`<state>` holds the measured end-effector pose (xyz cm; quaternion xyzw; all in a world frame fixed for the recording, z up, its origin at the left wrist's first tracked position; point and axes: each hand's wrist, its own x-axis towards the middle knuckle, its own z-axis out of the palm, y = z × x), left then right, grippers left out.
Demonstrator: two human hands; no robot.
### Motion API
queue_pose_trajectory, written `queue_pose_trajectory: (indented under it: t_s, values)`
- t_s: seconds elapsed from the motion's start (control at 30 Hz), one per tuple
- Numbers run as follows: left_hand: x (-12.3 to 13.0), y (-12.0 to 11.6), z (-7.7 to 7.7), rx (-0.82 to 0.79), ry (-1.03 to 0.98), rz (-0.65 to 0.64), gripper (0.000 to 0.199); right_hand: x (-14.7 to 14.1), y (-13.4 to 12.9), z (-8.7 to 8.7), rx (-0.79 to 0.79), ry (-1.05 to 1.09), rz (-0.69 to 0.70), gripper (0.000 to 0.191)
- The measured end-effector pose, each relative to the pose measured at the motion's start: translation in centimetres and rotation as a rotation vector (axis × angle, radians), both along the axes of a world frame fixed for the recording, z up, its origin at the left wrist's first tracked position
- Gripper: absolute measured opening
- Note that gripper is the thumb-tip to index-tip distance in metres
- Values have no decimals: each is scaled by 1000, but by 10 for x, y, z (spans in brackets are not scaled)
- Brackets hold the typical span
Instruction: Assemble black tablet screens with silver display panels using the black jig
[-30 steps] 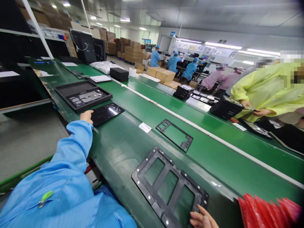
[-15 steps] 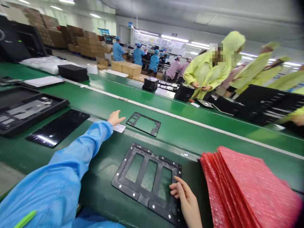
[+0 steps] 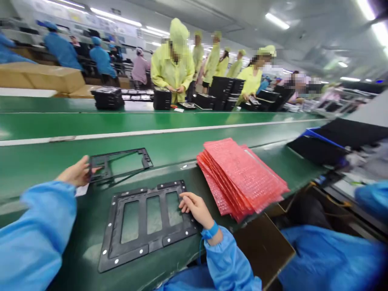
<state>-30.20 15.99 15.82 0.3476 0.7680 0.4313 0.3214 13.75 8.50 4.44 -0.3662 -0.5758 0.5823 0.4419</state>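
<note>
My left hand (image 3: 78, 171) is closed on the near-left end of a thin black plastic frame (image 3: 147, 161), with the thumb and fingers pinching its edge. That frame is tilted, partly raised off the green bench, and has one large opening and smaller cut-outs. Below it lies a larger black fixture frame (image 3: 142, 206) with three rectangular openings and white round dots along its border. My right hand (image 3: 195, 207), fingers loosely bent and slightly apart, rests at the fixture's right side. A blue band (image 3: 209, 231) circles the right wrist. A white label (image 3: 81, 190) shows under my left hand.
A stack of red bubble-wrap bags (image 3: 242, 176) lies to the right of the fixture. Beyond the white strip (image 3: 169, 130), co-workers in yellow (image 3: 172, 66) handle parts near black stacked trays (image 3: 107, 98). A cardboard box (image 3: 262, 246) stands below the bench edge.
My left hand has reached the thin black frame, taken hold of it and partly lifted it. The view has swung to the right. My right hand stays at the fixture's right side.
</note>
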Motion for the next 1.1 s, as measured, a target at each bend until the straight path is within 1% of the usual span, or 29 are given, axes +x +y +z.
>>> queue_pose_trajectory:
  t_s: [0.03,0.07,0.1,0.2,0.27,0.37,0.43,0.5,0.57,0.63,0.67,0.7,0.73,0.77,0.83,0.87,0.9,0.93,0.97,1.03,1.1]
  values:
    - [-3,-8,1,-99,-191,24,40,0,-1,2,2,7,-7,36]
    - [-5,-16,1,-85,-322,23,34,0,-2,4,2,13,-14,34]
    - [-5,-26,1,-32,-371,22,30,0,-3,5,0,20,-21,32]
    - [4,-61,1,114,-339,1,25,4,-9,9,-13,44,-26,34]
    - [21,-87,3,135,-295,-23,22,11,-15,10,-23,63,-21,38]
    - [54,-123,2,114,-280,-75,20,28,-25,13,-30,85,-52,41]
    - [75,-141,-5,75,-337,-96,25,39,-31,16,-34,98,-97,40]
    - [92,-154,-16,20,-445,-102,32,49,-35,19,-29,103,-136,38]
    - [102,-162,-29,-52,-557,-131,40,55,-38,22,-8,96,-161,36]
    - [108,-166,-40,-108,-588,-182,45,57,-39,24,10,81,-171,34]
    - [108,-167,-45,-124,-542,-213,46,57,-39,24,14,74,-172,34]
    - [109,-168,-48,-134,-442,-246,48,56,-39,24,14,70,-172,34]
    - [109,-168,-51,-135,-282,-279,50,55,-39,24,12,66,-171,34]
    - [108,-168,-53,-130,-69,-312,54,54,-39,24,11,62,-166,35]
    - [109,-168,-56,-112,422,-372,63,52,-39,24,15,56,-148,34]
    - [110,-167,-57,-97,634,-405,65,51,-40,25,22,52,-136,33]
    - [112,-166,-57,-81,789,-451,64,50,-40,26,29,48,-124,33]
    - [114,-164,-58,-70,883,-514,58,50,-41,28,36,42,-114,32]
    - [116,-162,-58,-61,930,-587,50,51,-43,30,45,36,-108,31]
    - [120,-154,-58,-42,962,-719,38,55,-48,38,64,21,-104,30]
    - [122,-145,-56,-41,974,-789,36,65,-56,48,88,-9,-94,29]
